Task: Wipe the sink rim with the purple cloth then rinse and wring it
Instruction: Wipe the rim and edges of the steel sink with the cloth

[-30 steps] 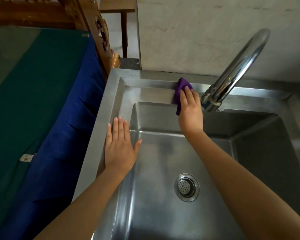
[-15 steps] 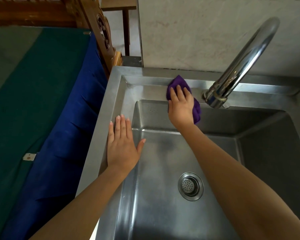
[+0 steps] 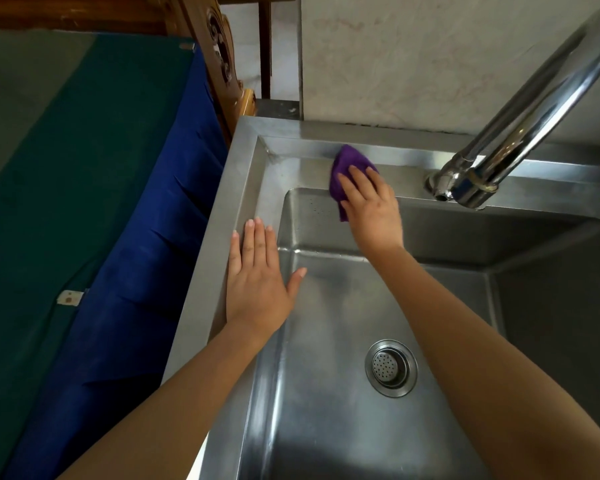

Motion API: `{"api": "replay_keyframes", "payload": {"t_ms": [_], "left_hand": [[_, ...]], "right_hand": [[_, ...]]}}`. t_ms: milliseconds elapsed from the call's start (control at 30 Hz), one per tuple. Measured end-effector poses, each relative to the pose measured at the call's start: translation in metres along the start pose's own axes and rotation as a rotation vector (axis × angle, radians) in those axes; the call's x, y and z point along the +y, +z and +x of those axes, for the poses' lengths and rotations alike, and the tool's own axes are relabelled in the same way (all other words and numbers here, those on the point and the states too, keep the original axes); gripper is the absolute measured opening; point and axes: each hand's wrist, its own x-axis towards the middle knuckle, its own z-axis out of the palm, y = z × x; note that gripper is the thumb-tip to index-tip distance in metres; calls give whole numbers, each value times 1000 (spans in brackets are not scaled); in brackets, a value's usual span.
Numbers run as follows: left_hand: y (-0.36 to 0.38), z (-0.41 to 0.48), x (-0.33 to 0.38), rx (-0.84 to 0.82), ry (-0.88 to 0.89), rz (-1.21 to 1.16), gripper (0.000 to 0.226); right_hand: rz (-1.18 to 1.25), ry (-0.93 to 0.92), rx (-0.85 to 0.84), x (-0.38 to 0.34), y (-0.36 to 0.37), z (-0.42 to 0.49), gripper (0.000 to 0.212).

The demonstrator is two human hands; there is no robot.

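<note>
A steel sink fills the middle and right; its rim [image 3: 291, 171] runs along the back and left. The purple cloth [image 3: 347, 168] lies on the back rim, left of the tap base. My right hand [image 3: 371, 206] presses flat on the cloth, fingers covering most of it; one corner hangs over the basin's back wall. My left hand [image 3: 257, 282] rests flat and empty on the left rim, fingers apart, thumb over the basin edge.
A chrome swan-neck tap [image 3: 499, 143] rises from the back rim at right. The drain strainer [image 3: 391, 368] sits in the basin floor. Blue and green fabric [image 3: 118, 237] covers a surface at left, beside a carved wooden post [image 3: 219, 53]. A pale wall stands behind the sink.
My right hand has slid the cloth leftward along the back rim, away from the tap base. My left hand has stayed on the left rim.
</note>
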Motion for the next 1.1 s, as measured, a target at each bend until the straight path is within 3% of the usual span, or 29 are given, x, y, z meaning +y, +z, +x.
{"api": "replay_keyframes", "payload": {"t_ms": [267,467,667,900,1100], "left_hand": [[-1,-1,-1,-13,-1,5,83],[-4,0,-2,-43,-7,-5,85],[-12,-1,-6,-145,6,-43,82],[-23,-42,-48,-146,101,-148,76],[-35,-82,-61,-193,128,-452,77]], "right_hand": [[122,155,103,5,0,-1,45],[117,-25,-105,-38,-6,24,48],[81,-82,-282,-67,-13,46,45],[66,-265,-268,-104,-10,25,44],[435,-262,-183,-114,-1,-56,39]]}}
